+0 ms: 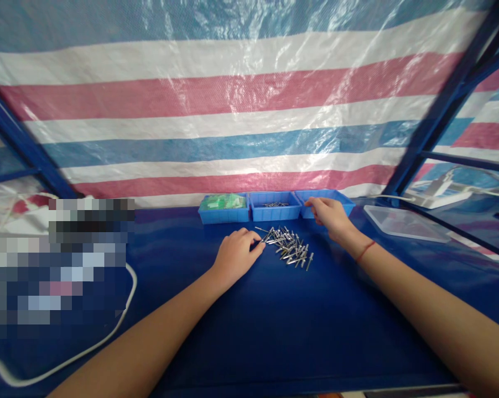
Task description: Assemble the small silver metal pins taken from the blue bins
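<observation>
A loose pile of silver blind rivets (291,246) lies on the blue tabletop. At the pile's left edge rests my left hand (238,253), its fingers curled and thumb and index fingertips close together on a rivet. My right hand (330,216) is over the front of the right blue bin (346,203), fingers bent in a pinch; whatever they hold is too small or hidden to make out. The middle blue bin (275,213) contains several more rivets. Green-and-clear plastic packets (223,201) fill the left blue bin (223,216).
A clear plastic lid (405,222) lies to the right of the bins. White power strips with cables (440,190) sit beyond the right frame post. On the left, a white cable (129,298) loops around a blurred-out area. Striped sheeting (233,94) hangs behind.
</observation>
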`<state>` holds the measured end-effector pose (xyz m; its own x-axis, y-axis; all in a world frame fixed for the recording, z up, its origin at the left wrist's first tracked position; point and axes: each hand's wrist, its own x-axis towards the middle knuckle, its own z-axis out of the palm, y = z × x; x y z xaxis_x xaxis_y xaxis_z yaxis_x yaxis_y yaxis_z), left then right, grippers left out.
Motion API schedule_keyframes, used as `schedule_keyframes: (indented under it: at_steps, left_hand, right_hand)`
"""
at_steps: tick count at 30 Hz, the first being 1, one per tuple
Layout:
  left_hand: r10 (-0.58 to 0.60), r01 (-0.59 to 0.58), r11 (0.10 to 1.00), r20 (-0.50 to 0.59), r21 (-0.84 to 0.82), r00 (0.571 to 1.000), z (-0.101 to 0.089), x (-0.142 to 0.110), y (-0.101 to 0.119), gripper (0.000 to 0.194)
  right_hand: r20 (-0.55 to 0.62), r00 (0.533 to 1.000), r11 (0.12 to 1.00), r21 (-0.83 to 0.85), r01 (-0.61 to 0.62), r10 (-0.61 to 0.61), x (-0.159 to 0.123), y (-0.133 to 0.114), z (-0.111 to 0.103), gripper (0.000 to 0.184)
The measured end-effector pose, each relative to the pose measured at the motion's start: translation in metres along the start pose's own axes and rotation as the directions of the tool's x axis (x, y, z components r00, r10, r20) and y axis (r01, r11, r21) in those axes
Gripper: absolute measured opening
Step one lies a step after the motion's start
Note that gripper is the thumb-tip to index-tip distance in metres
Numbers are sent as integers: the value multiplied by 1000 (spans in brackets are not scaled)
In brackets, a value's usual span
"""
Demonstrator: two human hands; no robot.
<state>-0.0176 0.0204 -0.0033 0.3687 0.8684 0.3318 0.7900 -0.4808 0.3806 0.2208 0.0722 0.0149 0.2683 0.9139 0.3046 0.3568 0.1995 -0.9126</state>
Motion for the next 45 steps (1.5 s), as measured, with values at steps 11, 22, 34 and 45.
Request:
schedule_keyframes:
  at_steps: [11, 22, 34, 45]
  left_hand:
    - [-53, -8, 955, -195, -296, 979, 0, 3, -7, 20]
    - [-64, -43, 892, -221, -450, 973, -4, 2, 2, 21]
    - [-53, -54, 856, -192, -514, 980, -9, 0, 8, 20]
    - [-45, -120, 871, -319, -477, 947, -10, 0, 8, 10]
  right_hand:
    - [425, 863, 920, -144, 364, -275, -51, -34, 35, 16]
    - [366, 869, 943, 122, 309, -332, -65, -47, 39, 20]
    - [361, 831, 904, 101, 415, -422, -66, -51, 36, 18]
    - [339, 768, 809, -32, 587, -543, -65, -53, 33, 13]
